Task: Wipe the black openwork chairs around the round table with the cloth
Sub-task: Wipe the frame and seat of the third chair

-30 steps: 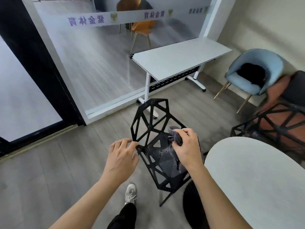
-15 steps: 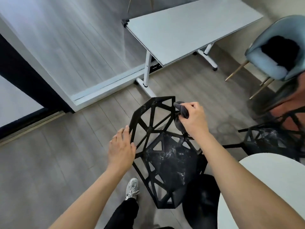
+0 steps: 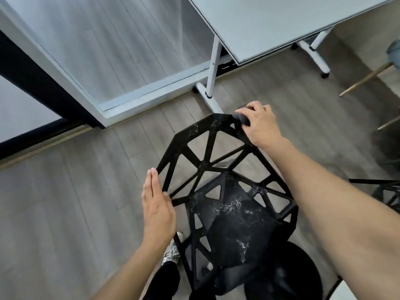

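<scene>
Both hands are on the black chair (image 3: 216,191). The right hand (image 3: 259,125) has its fingers curled around a dark gray cloth (image 3: 241,116) and presses it on the top corner of the chair back, at about 1 o'clock from the seat. Only a small bit of the cloth peeks out under the fingers. The left hand (image 3: 158,206) is flat, with straight fingers held close together. It rests against the edge of the chair back at about 9 o'clock from the seat and holds nothing.

The chair is black and full of holes shaped like triangles, made by thick bars that cross each other. The seat is darker and more solid, with small triangle holes around it. White, dusty-looking marks spread over the seat and along the top bar.

The chair stands on a gray wood floor (image 3: 65,213), right in front of the person, between the two arms. A white folding table (image 3: 281,22) stands at 12 o'clock, past the chair. A bit of another black chair (image 3: 387,195) shows at 3 o'clock. A gray shoe (image 3: 172,250) shows at 6 o'clock, under the left arm.

No words can be read anywhere.
</scene>
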Tool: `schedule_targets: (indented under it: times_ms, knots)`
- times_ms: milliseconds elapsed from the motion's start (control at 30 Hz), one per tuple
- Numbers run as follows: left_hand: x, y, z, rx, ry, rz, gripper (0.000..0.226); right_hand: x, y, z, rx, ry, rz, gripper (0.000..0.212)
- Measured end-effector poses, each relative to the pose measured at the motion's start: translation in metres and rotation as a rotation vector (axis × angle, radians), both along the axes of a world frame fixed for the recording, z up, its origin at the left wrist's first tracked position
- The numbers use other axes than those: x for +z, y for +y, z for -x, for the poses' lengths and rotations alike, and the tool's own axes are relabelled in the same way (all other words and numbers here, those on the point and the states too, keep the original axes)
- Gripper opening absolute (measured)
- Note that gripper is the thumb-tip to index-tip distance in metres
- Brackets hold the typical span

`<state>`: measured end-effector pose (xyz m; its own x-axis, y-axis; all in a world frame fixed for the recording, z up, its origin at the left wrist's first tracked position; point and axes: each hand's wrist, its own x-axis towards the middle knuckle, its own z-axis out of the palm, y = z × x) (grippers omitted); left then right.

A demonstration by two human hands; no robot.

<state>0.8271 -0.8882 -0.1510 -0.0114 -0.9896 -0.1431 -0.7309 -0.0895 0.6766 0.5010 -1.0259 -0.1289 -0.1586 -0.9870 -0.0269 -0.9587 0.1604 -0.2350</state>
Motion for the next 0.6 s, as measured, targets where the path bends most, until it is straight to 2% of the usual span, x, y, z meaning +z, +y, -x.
schedule_targets:
  times_ms: [133, 600]
  knots:
    - [-0.006, -0.005, 0.018, 0.020, 0.021, 0.016, 0.071, -0.014, -0.007, 0.014, 0.006, 0.020, 0.032, 0.023]
    - [-0.013, -0.115, 0.098, -0.315, -0.094, 0.024, 0.078, -0.019, 0.004, 0.109, -0.329, -0.015, 0.094, 0.025]
